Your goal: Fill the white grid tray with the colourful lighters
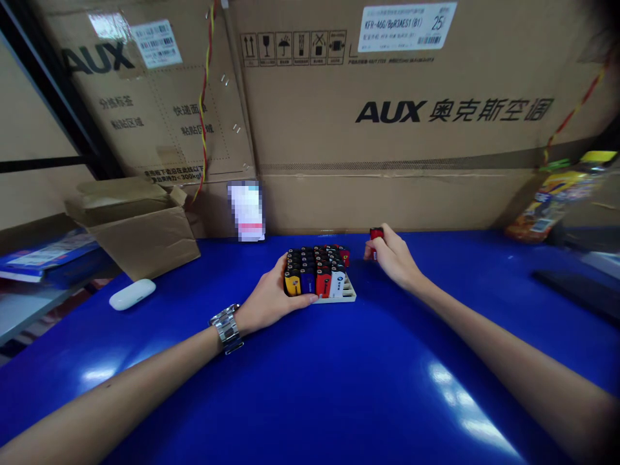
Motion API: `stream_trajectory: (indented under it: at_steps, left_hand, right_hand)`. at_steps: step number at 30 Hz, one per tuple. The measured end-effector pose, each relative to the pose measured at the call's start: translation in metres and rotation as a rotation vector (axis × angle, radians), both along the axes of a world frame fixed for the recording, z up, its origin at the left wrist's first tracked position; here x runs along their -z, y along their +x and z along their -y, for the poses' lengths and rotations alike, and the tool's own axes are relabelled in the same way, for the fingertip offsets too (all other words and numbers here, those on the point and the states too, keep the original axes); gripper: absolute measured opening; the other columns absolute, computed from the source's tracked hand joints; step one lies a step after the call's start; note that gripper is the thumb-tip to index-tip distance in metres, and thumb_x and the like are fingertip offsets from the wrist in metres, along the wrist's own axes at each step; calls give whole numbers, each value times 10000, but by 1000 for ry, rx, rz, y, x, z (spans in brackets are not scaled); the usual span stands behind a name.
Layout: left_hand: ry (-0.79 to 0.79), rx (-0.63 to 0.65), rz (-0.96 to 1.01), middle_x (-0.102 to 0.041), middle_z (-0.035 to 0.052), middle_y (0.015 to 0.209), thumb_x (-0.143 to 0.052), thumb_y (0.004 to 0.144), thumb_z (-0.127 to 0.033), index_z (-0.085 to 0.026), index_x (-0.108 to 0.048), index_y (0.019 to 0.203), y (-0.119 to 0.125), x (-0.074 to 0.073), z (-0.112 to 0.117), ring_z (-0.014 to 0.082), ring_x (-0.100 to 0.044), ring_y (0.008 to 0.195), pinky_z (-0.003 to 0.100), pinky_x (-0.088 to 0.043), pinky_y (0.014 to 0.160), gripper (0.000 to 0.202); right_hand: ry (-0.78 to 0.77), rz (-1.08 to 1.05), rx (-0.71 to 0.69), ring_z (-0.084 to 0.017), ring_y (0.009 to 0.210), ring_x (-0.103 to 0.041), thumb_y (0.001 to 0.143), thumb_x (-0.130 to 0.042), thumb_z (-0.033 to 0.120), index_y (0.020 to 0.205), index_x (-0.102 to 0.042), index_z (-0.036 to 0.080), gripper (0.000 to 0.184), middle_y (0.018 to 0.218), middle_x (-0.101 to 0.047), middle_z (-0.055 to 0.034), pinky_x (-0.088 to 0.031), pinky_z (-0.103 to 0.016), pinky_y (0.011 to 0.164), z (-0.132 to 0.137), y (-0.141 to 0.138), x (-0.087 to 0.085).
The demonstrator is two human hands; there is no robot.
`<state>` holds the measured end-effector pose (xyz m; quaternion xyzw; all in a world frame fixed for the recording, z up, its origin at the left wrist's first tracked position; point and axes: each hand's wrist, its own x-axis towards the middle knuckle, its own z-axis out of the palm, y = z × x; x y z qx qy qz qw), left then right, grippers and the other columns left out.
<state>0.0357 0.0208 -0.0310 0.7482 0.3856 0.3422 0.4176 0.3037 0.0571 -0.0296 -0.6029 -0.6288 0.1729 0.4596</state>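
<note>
A pale slotted tray (347,299) stands on the blue table, filled with upright lighters in rows. Along its front are a yellow lighter (293,285), a blue lighter (307,283), a red lighter (323,285) and a white lighter (338,285). Slots show bare at the tray's front right. My left hand (265,298) wraps round the tray's left side, thumb lying along the front edge. To the right, apart from the tray, my right hand (393,257) pinches a dark red lighter (376,234) upright between thumb and fingers; its lower part is partly covered.
Large cardboard boxes (310,97) wall off the table's back edge. At the left are a small open carton (145,232) and a white earphone case (132,294). A blurred-out upright item (248,210) leans at the back. A drink bottle (547,200) and a dark flat object (576,294) lie right.
</note>
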Motion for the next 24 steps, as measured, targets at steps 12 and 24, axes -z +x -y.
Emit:
stream_trajectory:
  at_steps: [12, 24]
  left_hand:
    - [25, -21, -27, -568, 118, 1278, -754, 669, -380, -200, -321, 1354, 0, -1, 1, 293, -557, 1152, 483, -428, 1001, 831]
    - [41, 7, -9, -548, 116, 1301, -744, 689, -385, -201, -320, 1355, 0, 3, -1, 277, -551, 1159, 451, -431, 1006, 810]
  right_hand:
    - [-236, -639, -291, -86, 310, -237, 839, -330, 529, 485, -418, 224, 476, 327, -267, 54, -268, -261, 363, 7, -19, -4]
    - [-273, -637, -150, -74, 257, -171, 832, -282, 391, 545, -387, 239, 341, 294, -261, 64, -149, -219, 295, 13, -29, -5]
